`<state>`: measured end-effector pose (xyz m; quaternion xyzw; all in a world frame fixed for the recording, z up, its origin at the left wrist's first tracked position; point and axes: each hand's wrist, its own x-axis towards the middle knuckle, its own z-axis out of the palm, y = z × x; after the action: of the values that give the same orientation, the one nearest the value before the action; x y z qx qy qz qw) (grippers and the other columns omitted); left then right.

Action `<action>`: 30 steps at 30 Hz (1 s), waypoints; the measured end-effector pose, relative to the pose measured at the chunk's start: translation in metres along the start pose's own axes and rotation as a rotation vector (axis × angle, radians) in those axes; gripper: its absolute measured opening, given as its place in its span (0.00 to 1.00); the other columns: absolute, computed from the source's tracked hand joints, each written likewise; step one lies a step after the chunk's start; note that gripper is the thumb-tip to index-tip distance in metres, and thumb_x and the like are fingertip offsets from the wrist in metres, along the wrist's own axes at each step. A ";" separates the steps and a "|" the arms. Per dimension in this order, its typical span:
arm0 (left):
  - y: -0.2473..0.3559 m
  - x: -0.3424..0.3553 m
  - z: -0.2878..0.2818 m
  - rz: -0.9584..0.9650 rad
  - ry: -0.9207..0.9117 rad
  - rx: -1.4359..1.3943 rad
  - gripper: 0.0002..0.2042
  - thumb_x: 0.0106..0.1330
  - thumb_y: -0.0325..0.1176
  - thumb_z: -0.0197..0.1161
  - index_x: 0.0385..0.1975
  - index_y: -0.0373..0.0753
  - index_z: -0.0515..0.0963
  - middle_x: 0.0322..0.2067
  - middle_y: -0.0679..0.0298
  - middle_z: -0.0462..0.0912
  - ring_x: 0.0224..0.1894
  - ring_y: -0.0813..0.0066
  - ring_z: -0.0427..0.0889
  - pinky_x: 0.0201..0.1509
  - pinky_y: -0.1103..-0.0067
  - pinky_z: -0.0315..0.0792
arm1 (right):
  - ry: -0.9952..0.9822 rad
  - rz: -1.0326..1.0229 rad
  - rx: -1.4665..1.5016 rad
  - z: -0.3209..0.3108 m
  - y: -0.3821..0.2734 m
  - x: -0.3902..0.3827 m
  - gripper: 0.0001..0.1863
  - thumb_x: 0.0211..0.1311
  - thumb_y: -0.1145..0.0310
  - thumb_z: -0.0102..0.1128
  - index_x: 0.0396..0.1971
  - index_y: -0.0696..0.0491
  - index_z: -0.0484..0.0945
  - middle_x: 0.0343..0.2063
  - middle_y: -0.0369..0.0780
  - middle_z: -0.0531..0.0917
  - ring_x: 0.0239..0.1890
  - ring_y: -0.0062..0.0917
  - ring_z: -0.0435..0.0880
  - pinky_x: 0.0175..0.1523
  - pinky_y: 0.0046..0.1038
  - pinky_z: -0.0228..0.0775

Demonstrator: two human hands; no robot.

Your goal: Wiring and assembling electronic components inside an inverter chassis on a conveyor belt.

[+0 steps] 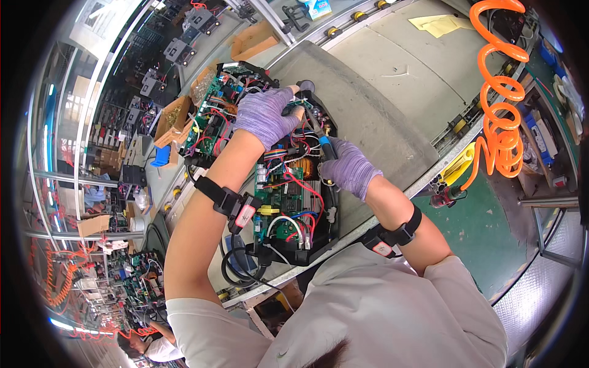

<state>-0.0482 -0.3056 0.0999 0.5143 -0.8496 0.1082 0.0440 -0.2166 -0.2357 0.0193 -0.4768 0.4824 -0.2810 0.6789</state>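
Note:
An opened electronic unit (270,190) with green circuit boards, coils and many coloured wires lies on a grey mat (380,122). My left hand (264,116), in a purple fingerless glove, is at the unit's upper end, its fingers bent around something small among the wiring that I cannot make out. My right hand (350,165), gloved alike, grips a blue-and-black handled tool (325,144) whose metal end reaches into the unit beside the left fingers; that tip is partly hidden.
An orange coiled hose (503,122) hangs at right above yellow material (461,159). Boxes of small parts (172,119) stand left of the unit. A yellow sheet (438,24) lies on the line at the back. A co-worker (159,346) is at the lower left.

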 end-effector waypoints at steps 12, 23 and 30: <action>0.005 0.005 -0.008 -0.035 -0.052 -0.007 0.21 0.53 0.46 0.66 0.46 0.44 0.81 0.35 0.55 0.84 0.36 0.58 0.83 0.43 0.71 0.77 | -0.088 0.034 0.120 -0.006 0.010 0.010 0.31 0.44 0.71 0.63 0.53 0.60 0.70 0.26 0.42 0.78 0.25 0.24 0.77 0.29 0.28 0.72; 0.033 -0.023 -0.026 -0.437 -0.216 -0.282 0.15 0.58 0.40 0.64 0.43 0.43 0.80 0.35 0.55 0.83 0.36 0.59 0.83 0.42 0.70 0.75 | 0.136 -0.064 -0.320 -0.025 0.012 -0.008 0.38 0.46 0.63 0.64 0.59 0.61 0.64 0.35 0.46 0.81 0.36 0.29 0.82 0.41 0.29 0.75; 0.041 0.000 -0.006 -0.886 -0.455 -1.023 0.14 0.60 0.39 0.67 0.42 0.40 0.80 0.20 0.68 0.79 0.20 0.82 0.77 0.21 0.84 0.68 | -0.291 0.100 0.511 -0.009 0.028 -0.020 0.18 0.45 0.70 0.64 0.39 0.52 0.71 0.17 0.34 0.72 0.15 0.18 0.69 0.18 0.21 0.58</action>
<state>-0.0849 -0.2859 0.1005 0.7359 -0.4932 -0.4418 0.1413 -0.2349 -0.2114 0.0002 -0.3015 0.3164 -0.2881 0.8520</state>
